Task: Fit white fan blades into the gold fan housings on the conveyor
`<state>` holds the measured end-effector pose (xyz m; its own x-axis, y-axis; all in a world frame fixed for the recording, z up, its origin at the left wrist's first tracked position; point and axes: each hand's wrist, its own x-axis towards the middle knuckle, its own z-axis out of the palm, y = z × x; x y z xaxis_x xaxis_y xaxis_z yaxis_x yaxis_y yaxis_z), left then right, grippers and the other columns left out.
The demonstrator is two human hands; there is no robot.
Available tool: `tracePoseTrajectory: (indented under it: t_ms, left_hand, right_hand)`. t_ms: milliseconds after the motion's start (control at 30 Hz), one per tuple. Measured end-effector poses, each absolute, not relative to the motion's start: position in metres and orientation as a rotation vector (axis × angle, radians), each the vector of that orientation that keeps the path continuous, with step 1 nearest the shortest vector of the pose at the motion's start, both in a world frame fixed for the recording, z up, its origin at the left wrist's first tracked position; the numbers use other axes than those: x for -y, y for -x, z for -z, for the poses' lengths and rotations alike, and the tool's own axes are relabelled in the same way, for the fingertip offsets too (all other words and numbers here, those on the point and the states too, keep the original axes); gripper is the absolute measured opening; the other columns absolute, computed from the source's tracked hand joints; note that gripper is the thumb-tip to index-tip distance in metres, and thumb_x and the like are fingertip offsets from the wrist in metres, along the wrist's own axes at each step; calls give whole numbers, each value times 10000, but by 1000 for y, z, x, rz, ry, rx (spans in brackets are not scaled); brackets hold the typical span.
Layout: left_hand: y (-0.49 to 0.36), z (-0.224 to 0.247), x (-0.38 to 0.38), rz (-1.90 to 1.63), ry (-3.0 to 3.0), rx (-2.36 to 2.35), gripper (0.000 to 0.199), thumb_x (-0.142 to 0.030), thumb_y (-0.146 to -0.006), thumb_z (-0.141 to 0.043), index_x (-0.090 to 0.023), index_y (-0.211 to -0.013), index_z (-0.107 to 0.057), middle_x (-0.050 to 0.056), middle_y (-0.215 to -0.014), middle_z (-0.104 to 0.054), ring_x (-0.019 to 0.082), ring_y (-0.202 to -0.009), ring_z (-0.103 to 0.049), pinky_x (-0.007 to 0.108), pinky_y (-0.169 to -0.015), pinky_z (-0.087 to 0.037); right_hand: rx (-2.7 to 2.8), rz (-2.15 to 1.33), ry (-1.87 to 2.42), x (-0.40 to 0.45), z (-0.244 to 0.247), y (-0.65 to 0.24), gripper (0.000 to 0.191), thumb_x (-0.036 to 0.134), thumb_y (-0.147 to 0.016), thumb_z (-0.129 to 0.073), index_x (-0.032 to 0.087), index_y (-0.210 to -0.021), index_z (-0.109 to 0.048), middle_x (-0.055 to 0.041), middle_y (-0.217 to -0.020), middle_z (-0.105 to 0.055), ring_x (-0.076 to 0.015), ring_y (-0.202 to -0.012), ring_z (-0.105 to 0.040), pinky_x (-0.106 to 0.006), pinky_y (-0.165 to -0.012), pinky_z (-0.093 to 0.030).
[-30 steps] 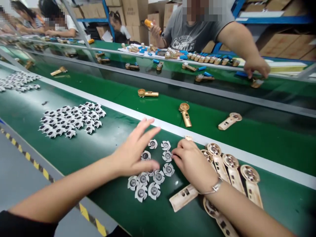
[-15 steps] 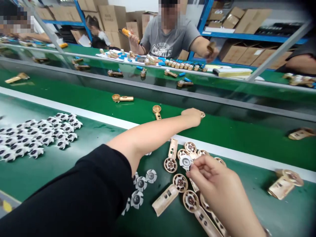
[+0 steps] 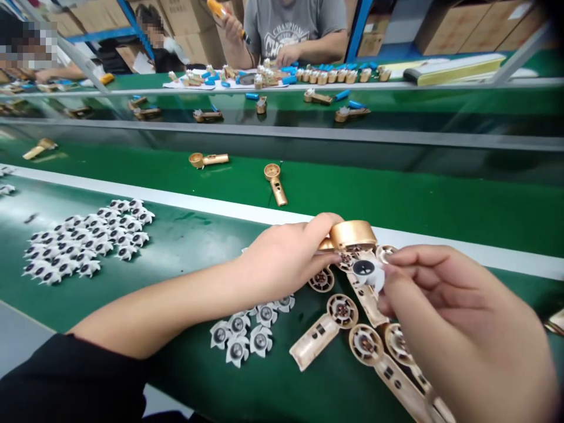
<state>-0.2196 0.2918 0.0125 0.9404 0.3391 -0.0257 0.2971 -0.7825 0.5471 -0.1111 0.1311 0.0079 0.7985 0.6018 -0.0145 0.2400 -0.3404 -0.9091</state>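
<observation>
My left hand (image 3: 282, 249) pinches a gold handheld-fan housing (image 3: 353, 235), its round head turned on edge toward the right and most of its handle hidden by my fingers. Just below and right of that head, my right hand (image 3: 458, 305) holds a white fan blade (image 3: 374, 277) between thumb and fingers, the dark hub facing left. Beneath both hands lie several more fan housings (image 3: 312, 342), open side up, showing spoked rings and copper-coloured parts. Near my left forearm is a small group of loose fan blades (image 3: 238, 349).
A large cluster of white fan blades (image 3: 94, 235) covers the left of the green table. Beyond the white strip (image 3: 189, 200), gold housings (image 3: 276, 185) lie on the green belt. A co-worker (image 3: 293, 35) sits across, holding an orange tool (image 3: 217, 9), behind a metal rail (image 3: 308, 132).
My left hand has come back from the belt toward me, bringing a fan housing. The fan blade in my right hand is now tilted with its dark hub showing. The co-worker's outstretched arm has drawn in.
</observation>
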Motion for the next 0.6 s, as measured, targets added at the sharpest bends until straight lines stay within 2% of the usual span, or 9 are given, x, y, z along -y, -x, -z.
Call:
tracePoseTrajectory:
  t_ms: [100,233,367,500,600]
  left_hand:
    - [225,-11,-286,-89,-2551,-484,411,-330,-967,-520,-233,-1348,-400,48,-1132,-705,241,-896,-698,326,-680,-507]
    - [229,-10,-282,-104,-2570,-456,409,-266,-977,-457,-244,-1378,-381,46,-1251,-673,230,-919,-697,348,-691,-530]
    - [232,-8,-282,-88,-2580,-459,416,-257,-980,-431,-270,-1390,-361,27,-1246,-674,232,-933,-700,359,-696,-547]
    - [235,-5,-282,-106,-2672,-443,456,-216,-963,-431,-290,-1400,-322,38,-1262,-655,251,-995,-700,373,-745,-558]
    - [237,-3,-282,-155,-2796,-398,501,-155,-931,-409,-295,-1398,-294,41,-1254,-647,243,-964,-708,338,-683,-546]
  right_hand:
    - [633,-436,1932,-131,-5,118,154,373,-821,-685,257,-920,-667,-1,-692,-709,-134,-551,-693,-125,-438,-512]
    - [541,-501,1885,-133,-5,121,187,399,-821,-697,265,-950,-671,-25,-766,-738,-173,-620,-727,-144,-428,-526]
    - [362,-592,1842,-136,-8,124,220,405,-777,-710,255,-931,-664,-40,-773,-733,-213,-624,-729,-189,-416,-532]
    - [250,-630,1804,-140,-11,126,180,343,-737,-702,252,-882,-646,-31,-742,-717,-204,-591,-713,-192,-415,-515]
    - [193,-697,1733,-143,-10,127,160,316,-742,-692,258,-878,-634,-20,-715,-700,-185,-580,-699,-194,-439,-521]
